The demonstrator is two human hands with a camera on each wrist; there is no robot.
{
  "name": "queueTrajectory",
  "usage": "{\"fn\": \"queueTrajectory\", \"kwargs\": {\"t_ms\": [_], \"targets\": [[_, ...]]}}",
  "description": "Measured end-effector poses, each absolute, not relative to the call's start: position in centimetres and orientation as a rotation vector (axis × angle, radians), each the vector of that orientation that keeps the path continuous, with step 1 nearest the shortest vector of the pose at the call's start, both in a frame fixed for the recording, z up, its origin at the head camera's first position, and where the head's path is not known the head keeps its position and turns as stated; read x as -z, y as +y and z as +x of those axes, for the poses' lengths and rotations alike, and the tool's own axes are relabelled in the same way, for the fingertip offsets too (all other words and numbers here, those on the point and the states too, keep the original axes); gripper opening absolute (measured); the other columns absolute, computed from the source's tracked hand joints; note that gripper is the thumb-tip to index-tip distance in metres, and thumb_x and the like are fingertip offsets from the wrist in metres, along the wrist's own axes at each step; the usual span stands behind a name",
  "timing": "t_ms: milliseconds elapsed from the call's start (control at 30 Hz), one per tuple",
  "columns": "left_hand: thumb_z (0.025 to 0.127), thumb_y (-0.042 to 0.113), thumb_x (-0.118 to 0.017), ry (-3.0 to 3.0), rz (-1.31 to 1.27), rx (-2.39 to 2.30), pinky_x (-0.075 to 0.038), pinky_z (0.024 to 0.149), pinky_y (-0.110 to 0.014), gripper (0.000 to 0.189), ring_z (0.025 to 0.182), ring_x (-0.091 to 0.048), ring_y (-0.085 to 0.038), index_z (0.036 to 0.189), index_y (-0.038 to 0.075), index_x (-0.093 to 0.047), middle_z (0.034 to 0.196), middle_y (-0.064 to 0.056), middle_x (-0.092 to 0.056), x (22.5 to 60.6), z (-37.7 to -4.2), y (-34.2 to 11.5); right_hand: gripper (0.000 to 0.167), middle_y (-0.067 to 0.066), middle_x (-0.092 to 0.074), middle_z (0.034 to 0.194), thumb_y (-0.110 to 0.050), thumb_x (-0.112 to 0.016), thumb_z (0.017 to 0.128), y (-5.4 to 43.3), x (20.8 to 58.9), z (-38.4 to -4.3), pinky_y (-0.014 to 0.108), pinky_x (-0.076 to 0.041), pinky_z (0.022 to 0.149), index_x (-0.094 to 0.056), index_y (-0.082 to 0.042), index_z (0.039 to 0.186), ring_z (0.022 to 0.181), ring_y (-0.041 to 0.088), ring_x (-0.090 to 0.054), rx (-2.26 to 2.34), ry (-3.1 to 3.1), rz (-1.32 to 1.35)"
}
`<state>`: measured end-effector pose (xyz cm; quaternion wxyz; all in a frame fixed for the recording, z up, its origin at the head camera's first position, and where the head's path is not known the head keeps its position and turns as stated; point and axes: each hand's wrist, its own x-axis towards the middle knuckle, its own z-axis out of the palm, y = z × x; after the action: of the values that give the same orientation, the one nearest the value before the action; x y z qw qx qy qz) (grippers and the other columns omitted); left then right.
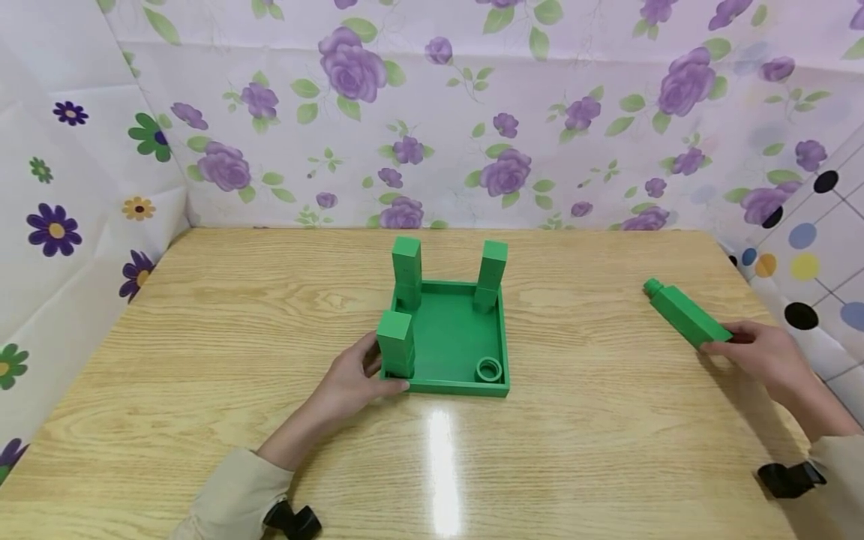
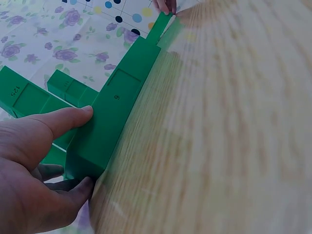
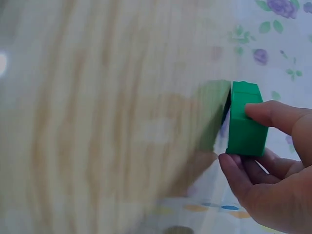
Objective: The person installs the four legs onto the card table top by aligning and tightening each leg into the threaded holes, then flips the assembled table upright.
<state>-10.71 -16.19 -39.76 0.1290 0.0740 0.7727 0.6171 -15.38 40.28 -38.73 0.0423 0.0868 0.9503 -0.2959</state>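
A square green tray (image 1: pixel 459 388) lies on the table, with green posts standing upright in three of its corners: back left (image 1: pixel 407 271), back right (image 1: pixel 492 271) and front left (image 1: pixel 396 345). A threaded ring (image 1: pixel 489 370) shows in its front right corner. My left hand (image 1: pixel 351 379) grips the tray at the front left, thumb on the front wall and fingers round the side. At far right my right hand (image 1: pixel 766 356) holds a loose green post (image 1: pixel 687 315) by one end, pinched between thumb and fingers in the right wrist view. Its threaded tip points up and left.
The wood-grain table (image 1: pixel 574 450) carries a bright light streak in front of the tray. A purple-flowered sheet (image 1: pixel 439 127) hangs along the back. Patterned sheets line the left side (image 1: pixel 61 187) and the right side (image 1: pixel 830 247). Black straps sit at both cuffs.
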Motion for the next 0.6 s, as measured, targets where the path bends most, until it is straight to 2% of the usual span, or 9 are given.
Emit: {"fn": "queueTrajectory", "kwargs": {"t_ms": [133, 200, 233, 367, 467, 533, 600], "targets": [[0.08, 0.004, -0.078, 2.247, 0.212, -1.788, -0.037, 0.106, -0.045, 0.082, 0.135, -0.037, -0.035, 0.149, 0.004, -0.033, 0.144, -0.02, -0.041, 39.8, -10.7, -16.1, 0.073, 0.036, -0.047, 0.125, -0.043, -0.063, 0.092, 39.8, 38.2, -15.2, 0.024, -0.045, 0.061, -0.045, 0.015, 0.133, 0.102, 0.04, -0.047, 0.977, 2.916, 0.351], [0.08, 0.004, -0.078, 2.242, 0.215, -1.793, -0.037, 0.106, -0.045, 0.082, 0.135, -0.037, -0.035, 0.149, 0.004, -0.033, 0.144, -0.02, -0.041, 39.8, -10.7, -16.1, 0.072, 0.03, -0.049, 0.122, -0.044, -0.061, 0.093, 39.4, 37.7, -15.1, 0.025, -0.045, 0.063, -0.046, 0.014, 0.133, 0.101, 0.035, -0.047, 1.016, 2.926, 0.366], [0.08, 0.003, -0.078, 2.241, 0.218, -1.795, -0.037, 0.106, -0.045, 0.082, 0.135, -0.037, -0.035, 0.149, 0.004, -0.033, 0.144, -0.02, -0.041, 39.7, -10.7, -16.1, 0.071, 0.026, -0.051, 0.118, -0.045, -0.062, 0.093, 39.2, 37.4, -15.1, 0.025, -0.044, 0.064, -0.048, 0.012, 0.132, 0.099, 0.031, -0.047, 1.04, 2.928, 0.371], [0.08, 0.002, -0.078, 2.231, 0.222, -1.807, -0.037, 0.106, -0.044, 0.081, 0.134, -0.037, -0.034, 0.148, 0.004, -0.034, 0.143, -0.019, -0.042, 39.8, -10.7, -16.2, 0.056, -0.007, -0.056, 0.101, -0.039, -0.067, 0.091, 38.4, 36.3, -15.1, 0.012, -0.046, 0.063, -0.053, 0.003, 0.125, 0.089, 0.006, -0.048, 1.308, 2.9, 0.363], [0.08, 0.002, -0.078, 2.234, 0.22, -1.807, -0.037, 0.106, -0.044, 0.082, 0.134, -0.038, -0.034, 0.148, 0.004, -0.034, 0.143, -0.019, -0.042, 39.8, -10.7, -16.2, 0.062, -0.022, -0.052, 0.098, -0.035, -0.069, 0.09, 37.8, 35.7, -15.2, 0.004, -0.044, 0.07, -0.048, 0.001, 0.136, 0.089, -0.007, -0.047, 1.503, 2.854, 0.348], [0.08, 0.002, -0.078, 2.234, 0.218, -1.806, -0.037, 0.106, -0.044, 0.082, 0.134, -0.038, -0.034, 0.148, 0.004, -0.034, 0.143, -0.019, -0.042, 39.8, -10.8, -16.2, 0.063, -0.02, -0.051, 0.102, -0.03, -0.069, 0.091, 37.3, 35.3, -15.2, 0.003, -0.043, 0.073, -0.045, 0.002, 0.139, 0.093, -0.008, -0.048, 1.676, 2.791, 0.317], [0.08, 0.002, -0.078, 2.236, 0.213, -1.805, -0.038, 0.106, -0.044, 0.082, 0.134, -0.038, -0.034, 0.148, 0.004, -0.034, 0.143, -0.019, -0.042, 39.8, -10.8, -16.2, 0.057, -0.015, -0.051, 0.106, -0.024, -0.069, 0.091, 36.6, 34.9, -15.2, 0.003, -0.043, 0.076, -0.047, -0.002, 0.139, 0.096, -0.007, -0.05, 1.872, 2.702, 0.245]]}}
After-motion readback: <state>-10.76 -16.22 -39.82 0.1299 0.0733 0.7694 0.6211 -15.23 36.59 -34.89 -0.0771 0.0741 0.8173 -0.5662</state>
